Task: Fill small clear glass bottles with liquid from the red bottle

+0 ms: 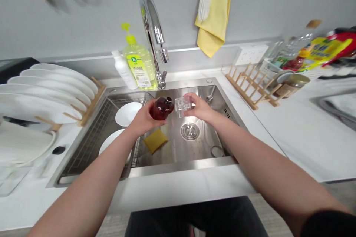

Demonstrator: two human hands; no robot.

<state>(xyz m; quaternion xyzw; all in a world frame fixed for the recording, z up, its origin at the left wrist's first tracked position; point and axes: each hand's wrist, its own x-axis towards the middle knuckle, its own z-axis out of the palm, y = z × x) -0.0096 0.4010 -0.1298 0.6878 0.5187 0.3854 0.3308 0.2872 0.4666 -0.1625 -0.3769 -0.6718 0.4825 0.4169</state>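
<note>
My left hand (pixel 146 118) is wrapped around a dark red, see-through bottle (pixel 162 109), tilted to the right with its uncapped mouth showing. In my right hand (pixel 198 107) is a small clear square container (pixel 183 106), pinched by its side close to the bottle's mouth. The two things are apart, held above the steel sink (pixel 178 144). Below them, a yellow sponge (pixel 155 141) lies on the sink floor, left of the drain strainer (pixel 190 131).
White bowls (pixel 128 114) sit in a wire rack on the sink's left. Behind stand the faucet (pixel 151 26) and a dish soap bottle (pixel 139 63). Plates (pixel 41 96) fill a wooden rack at left; another wooden rack (pixel 251 85) stands at right beside jars.
</note>
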